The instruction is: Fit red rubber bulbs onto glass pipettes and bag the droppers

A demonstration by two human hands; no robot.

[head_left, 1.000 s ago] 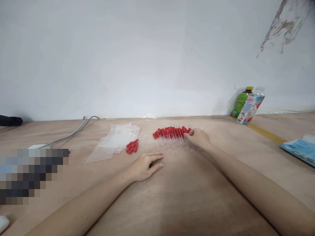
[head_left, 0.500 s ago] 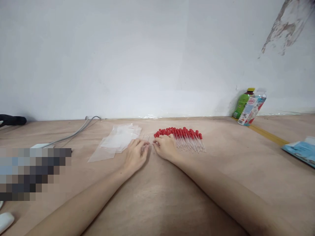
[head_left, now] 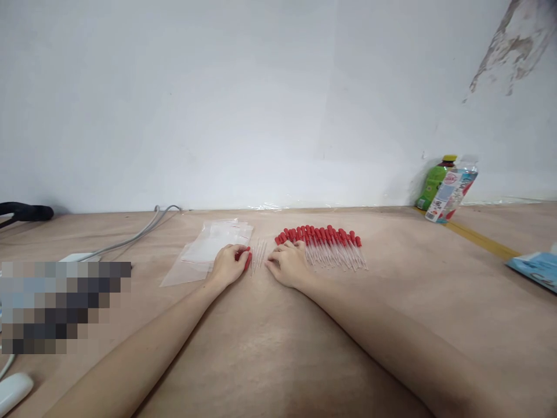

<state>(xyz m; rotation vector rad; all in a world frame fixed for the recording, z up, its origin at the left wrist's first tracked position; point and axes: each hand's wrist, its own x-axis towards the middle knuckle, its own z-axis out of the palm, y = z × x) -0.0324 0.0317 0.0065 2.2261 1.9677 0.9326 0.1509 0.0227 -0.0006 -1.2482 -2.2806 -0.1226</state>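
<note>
My left hand [head_left: 228, 265] is closed around red rubber bulbs [head_left: 248, 259], which show between its thumb and fingers. Several thin clear tubes [head_left: 260, 253] lie side by side on the table just right of it. My right hand [head_left: 289, 264] rests beyond those tubes, its fingers curled down to the tabletop; whatever they hold is hidden. Against its far and right side lies a row of droppers [head_left: 342, 247], clear tubes with red bulbs pointing away from me. A stack of clear plastic bags [head_left: 209, 242] lies behind and left of my left hand.
Two bottles, one green [head_left: 430, 184] and one clear with a printed label [head_left: 450, 194], stand at the wall on the right. A blue packet [head_left: 535, 268] sits at the right edge. A grey cable [head_left: 134, 237] and white mouse [head_left: 16, 390] are on the left.
My left hand has drawn back leftward from the tubes, and red bulbs now show in it. The hands are farther apart, uncovering the tubes. The view has shifted slightly.
</note>
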